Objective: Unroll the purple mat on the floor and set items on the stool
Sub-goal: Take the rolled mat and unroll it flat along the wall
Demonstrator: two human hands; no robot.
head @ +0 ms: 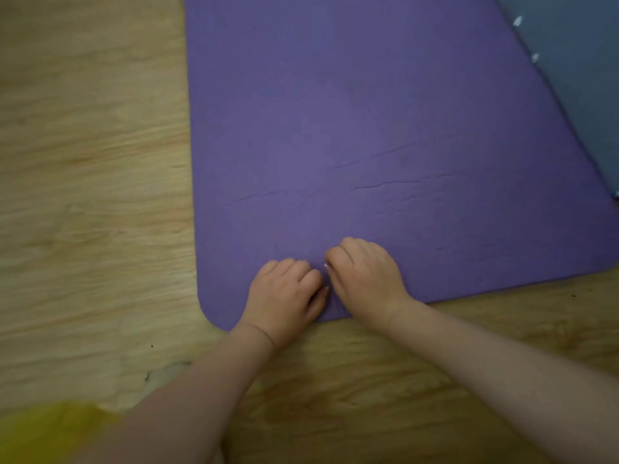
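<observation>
The purple mat (351,128) lies flat and unrolled on the wooden floor, its near end with rounded corners towards me and a few shallow creases across it. My left hand (284,293) and my right hand (366,274) rest side by side on the mat's near edge, knuckles up and fingers curled under, pressing on the mat. Neither hand holds anything that I can see. No stool is in view.
Light wooden floor (90,195) surrounds the mat on the left and near side. A grey mat or sheet (579,78) with small white marks lies under the purple mat's right edge. A blurred yellow thing (47,433) sits at the bottom left corner.
</observation>
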